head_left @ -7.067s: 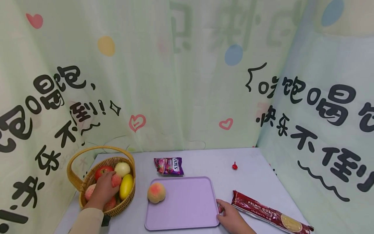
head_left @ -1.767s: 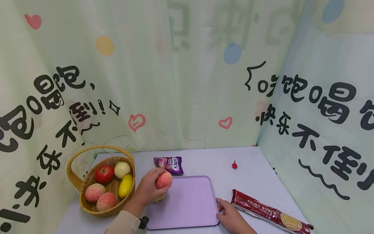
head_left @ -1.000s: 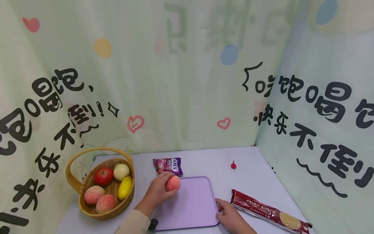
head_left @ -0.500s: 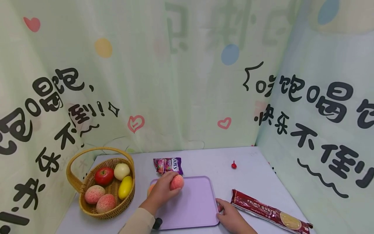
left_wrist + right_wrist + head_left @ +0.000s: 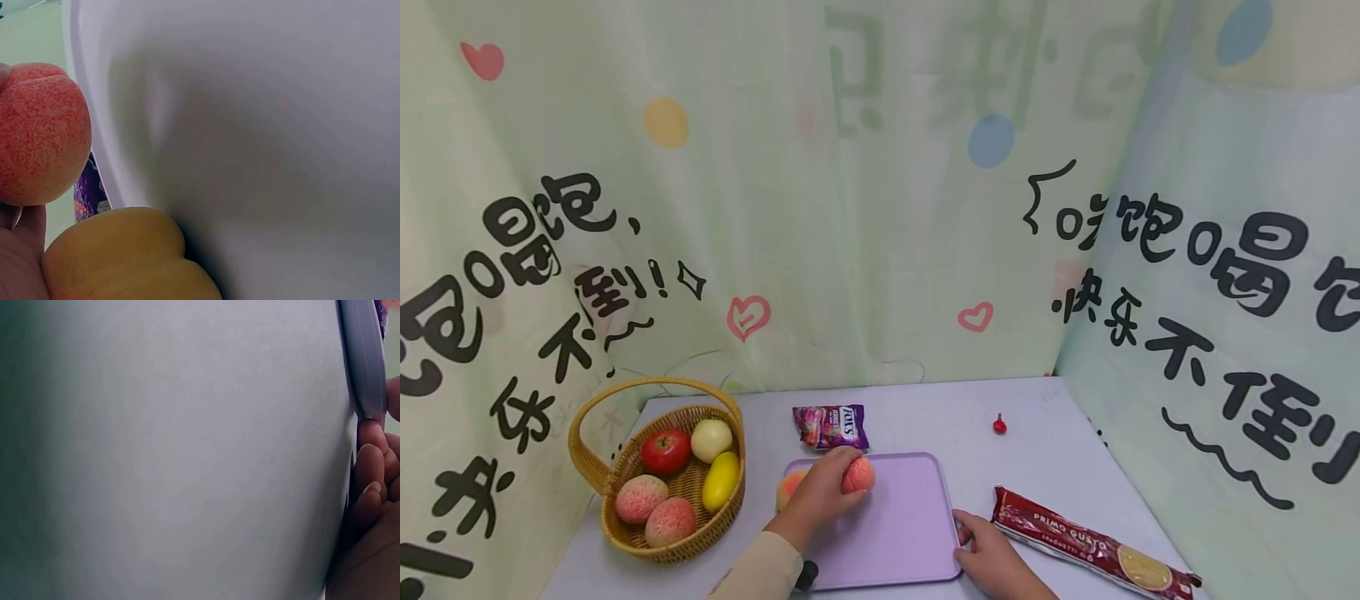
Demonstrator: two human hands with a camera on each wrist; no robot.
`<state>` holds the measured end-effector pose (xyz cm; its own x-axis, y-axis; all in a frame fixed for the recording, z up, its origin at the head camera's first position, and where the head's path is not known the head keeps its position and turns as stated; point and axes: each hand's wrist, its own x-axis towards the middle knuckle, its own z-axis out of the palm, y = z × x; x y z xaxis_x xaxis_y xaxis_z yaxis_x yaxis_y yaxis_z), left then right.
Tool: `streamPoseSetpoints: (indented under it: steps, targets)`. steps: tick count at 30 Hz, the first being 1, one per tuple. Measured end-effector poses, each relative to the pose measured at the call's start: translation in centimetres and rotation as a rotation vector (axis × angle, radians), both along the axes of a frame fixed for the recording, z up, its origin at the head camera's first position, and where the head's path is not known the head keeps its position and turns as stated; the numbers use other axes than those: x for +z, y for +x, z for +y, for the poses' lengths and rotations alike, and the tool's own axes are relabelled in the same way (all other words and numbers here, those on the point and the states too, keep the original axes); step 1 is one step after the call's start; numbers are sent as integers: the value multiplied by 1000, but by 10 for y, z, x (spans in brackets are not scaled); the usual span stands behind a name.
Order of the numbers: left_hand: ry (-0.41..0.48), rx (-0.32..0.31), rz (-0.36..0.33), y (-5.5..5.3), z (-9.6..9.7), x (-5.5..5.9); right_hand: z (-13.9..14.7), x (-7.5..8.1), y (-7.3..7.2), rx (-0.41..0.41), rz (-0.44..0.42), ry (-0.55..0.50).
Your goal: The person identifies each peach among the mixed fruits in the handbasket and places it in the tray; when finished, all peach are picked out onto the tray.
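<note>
Nearby, a yellowish peach (image 5: 789, 489) and snack bag (image 5: 831, 425) crowd the left hand (image 5: 822, 498).

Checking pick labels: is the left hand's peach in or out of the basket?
Out. The left hand grips the peach over the tray; the basket stands apart, to the left.

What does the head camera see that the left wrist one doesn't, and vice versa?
Only the head view: the fruit basket, the spaghetti packet, the small red object and the right hand.

Only the left wrist view: the creased side of the yellow peach, which the left hand mostly hides from the head camera.

Both: that hand holding a pink peach, the lilac tray, and the purple bag, just a sliver from the wrist.
</note>
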<state>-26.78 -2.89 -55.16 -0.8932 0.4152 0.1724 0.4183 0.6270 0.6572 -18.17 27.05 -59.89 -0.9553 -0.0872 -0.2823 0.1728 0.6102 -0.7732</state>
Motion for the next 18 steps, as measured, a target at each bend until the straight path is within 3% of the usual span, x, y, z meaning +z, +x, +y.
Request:
streamPoseSetpoints:
  steps: [12,18]
  targets:
    - [-53,-67,52,-6,9,-8,1,0,1,11,4,-6]
    - [-103,-86,11,-6,14,-13,2,-2,-1,18,9,-3]
